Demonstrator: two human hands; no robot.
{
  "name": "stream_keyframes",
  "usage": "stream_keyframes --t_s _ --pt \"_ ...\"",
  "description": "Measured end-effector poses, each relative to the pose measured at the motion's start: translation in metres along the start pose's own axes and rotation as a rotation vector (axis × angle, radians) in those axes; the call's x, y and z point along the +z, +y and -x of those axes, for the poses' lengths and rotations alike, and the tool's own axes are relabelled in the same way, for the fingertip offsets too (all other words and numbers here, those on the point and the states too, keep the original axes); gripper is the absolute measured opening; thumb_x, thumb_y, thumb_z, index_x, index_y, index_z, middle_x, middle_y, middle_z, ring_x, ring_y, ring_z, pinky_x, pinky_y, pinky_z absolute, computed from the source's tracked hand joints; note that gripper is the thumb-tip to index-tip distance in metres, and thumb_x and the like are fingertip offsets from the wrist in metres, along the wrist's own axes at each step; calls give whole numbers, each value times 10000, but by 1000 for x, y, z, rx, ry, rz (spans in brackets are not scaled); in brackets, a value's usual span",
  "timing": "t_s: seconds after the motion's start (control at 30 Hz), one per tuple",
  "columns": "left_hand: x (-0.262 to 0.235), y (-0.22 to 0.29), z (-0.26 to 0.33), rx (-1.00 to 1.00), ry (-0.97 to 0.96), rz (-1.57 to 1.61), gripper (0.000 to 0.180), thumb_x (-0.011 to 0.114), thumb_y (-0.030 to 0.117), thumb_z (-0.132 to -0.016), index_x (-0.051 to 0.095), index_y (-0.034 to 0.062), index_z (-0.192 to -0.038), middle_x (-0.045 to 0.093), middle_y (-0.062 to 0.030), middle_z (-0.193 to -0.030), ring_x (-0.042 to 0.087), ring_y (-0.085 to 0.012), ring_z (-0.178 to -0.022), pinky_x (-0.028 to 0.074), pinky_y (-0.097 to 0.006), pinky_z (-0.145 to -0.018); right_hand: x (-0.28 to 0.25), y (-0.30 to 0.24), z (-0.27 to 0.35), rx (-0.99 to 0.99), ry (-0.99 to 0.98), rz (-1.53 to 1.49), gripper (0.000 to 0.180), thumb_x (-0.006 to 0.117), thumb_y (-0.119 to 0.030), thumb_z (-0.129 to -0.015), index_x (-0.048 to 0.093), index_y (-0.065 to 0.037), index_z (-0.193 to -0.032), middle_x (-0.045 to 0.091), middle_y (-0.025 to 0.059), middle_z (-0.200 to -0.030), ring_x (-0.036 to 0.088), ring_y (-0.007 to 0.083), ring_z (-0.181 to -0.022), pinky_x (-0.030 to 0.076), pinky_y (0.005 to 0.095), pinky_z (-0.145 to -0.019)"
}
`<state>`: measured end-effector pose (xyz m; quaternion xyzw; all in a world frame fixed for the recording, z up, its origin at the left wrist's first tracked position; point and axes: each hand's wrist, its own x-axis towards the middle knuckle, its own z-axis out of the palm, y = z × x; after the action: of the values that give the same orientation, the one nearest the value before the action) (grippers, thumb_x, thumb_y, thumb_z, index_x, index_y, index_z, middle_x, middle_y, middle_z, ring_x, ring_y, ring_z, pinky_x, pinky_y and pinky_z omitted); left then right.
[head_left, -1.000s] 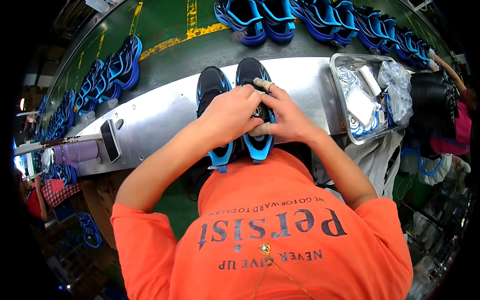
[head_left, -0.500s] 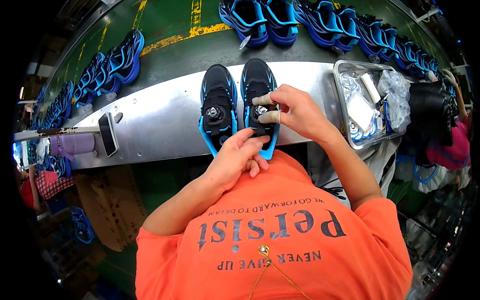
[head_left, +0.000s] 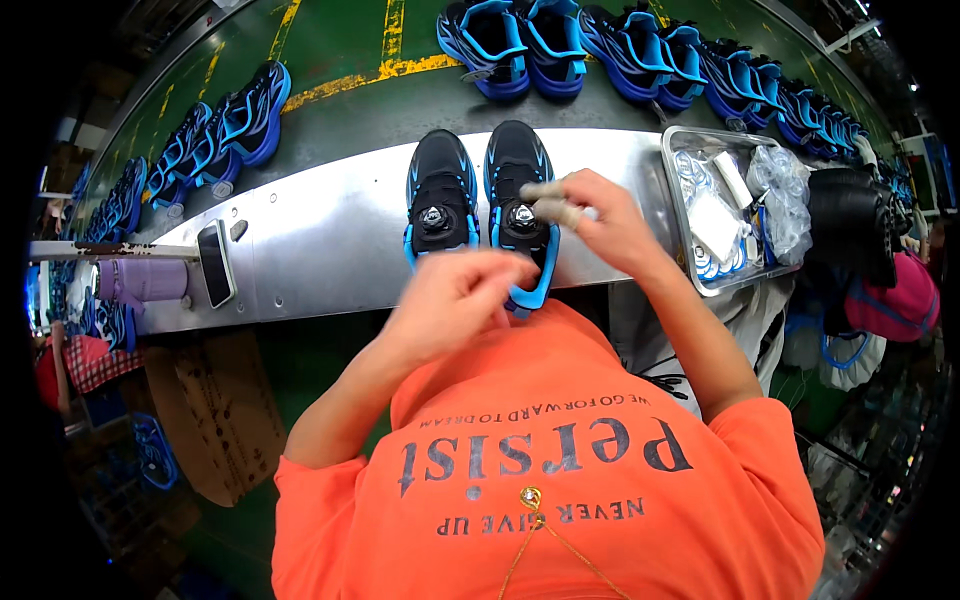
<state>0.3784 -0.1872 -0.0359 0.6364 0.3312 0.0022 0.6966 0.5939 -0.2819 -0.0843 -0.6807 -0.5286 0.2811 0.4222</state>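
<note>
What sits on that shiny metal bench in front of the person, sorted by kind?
Black-and-blue dial-lace shoes: 2
Metal tray of small parts: 1
Phone: 1
Purple bottle, lying down: 1
Total: 5

The right hand is at the right shoe's dial; the left hand is blurred nearby.

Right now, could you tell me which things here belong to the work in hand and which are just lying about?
In hand: pair of black-and-blue shoes, right hand at the right shoe's dial, left hand.
Lying about: phone, purple bottle, metal tray, shoes on belt.
</note>
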Motion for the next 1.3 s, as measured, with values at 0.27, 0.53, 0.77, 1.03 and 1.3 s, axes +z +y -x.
stream_keyframes --t_s 0.27,0.53,0.77,1.03,1.3 --pt "-62 -27 -27 256 171 -400 278 736 90 -806 691 55 -1079 549 -33 -885 503 -129 -700 447 -264 -670 6 4 -27 29 40 -149 243 670 -214 -931 730 -65 -1113 628 78 -877 569 148 -774 460 286 -717" --pt "-66 -29 -30 296 171 -418 429 694 -15 -800 628 49 -1219 568 4 -939 477 -82 -766 433 -230 -722 11 5 -60 49 -116 -5 263 635 -221 -962 715 -52 -1146 670 60 -990 598 136 -925 475 280 -828" --pt "-58 -33 -32 305 353 -547 403 672 14 -806 636 67 -1203 636 -36 -1025 501 -121 -779 456 -260 -733 22 22 -60 8 -84 -98 198 634 -195 -929 726 -66 -1048 629 123 -856 586 222 -785 469 320 -728" --pt "-64 -28 -30 430 274 -640 425 703 37 -813 604 38 -1226 603 -34 -1042 538 -122 -914 450 -267 -833 19 18 -57 71 -144 -94 207 629 -202 -940 720 -40 -1031 651 135 -885 611 231 -820 481 315 -755" --pt "-75 -32 -29 373 131 -433 360 688 62 -808 646 49 -1166 631 -77 -1047 569 -207 -922 473 -306 -824 20 12 -60 77 -161 -121 216 624 -204 -948 721 -28 -1029 675 139 -941 632 234 -868 489 319 -797"
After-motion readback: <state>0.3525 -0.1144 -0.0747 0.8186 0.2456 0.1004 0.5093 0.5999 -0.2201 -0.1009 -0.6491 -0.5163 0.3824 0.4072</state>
